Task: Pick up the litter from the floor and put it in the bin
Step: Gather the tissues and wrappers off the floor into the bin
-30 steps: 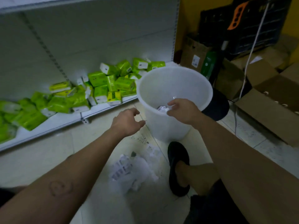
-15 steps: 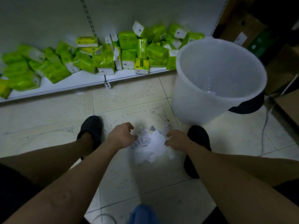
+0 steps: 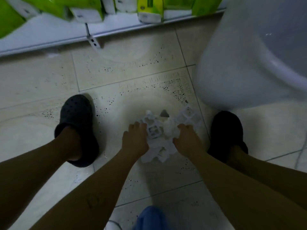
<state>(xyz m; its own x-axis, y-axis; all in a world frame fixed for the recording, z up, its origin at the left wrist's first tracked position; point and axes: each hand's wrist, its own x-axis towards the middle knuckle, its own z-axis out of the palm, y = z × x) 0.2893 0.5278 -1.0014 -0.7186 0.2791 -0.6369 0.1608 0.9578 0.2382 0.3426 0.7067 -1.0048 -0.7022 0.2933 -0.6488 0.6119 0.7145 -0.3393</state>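
A heap of crumpled white paper litter [image 3: 162, 135] lies on the tiled floor between my feet. My left hand [image 3: 135, 139] presses against its left side and my right hand [image 3: 186, 140] against its right side, fingers curled into the paper. The heap still rests on the floor. The white plastic bin [image 3: 232, 67] stands upright just to the upper right of the litter, its rim running off the frame's right edge; its inside is out of view.
My dark clogs stand at either side, the left one [image 3: 77, 128] and the right one [image 3: 226, 135], the latter touching the bin's base. A low white shelf [image 3: 49, 35] with green packets [image 3: 86, 5] runs along the top. Blue cloth [image 3: 150, 218] shows at the bottom.
My right hand left the bin, where it held a paper scrap. Both hands came down to the litter heap and closed in on it from both sides. The view tilted down and closer.
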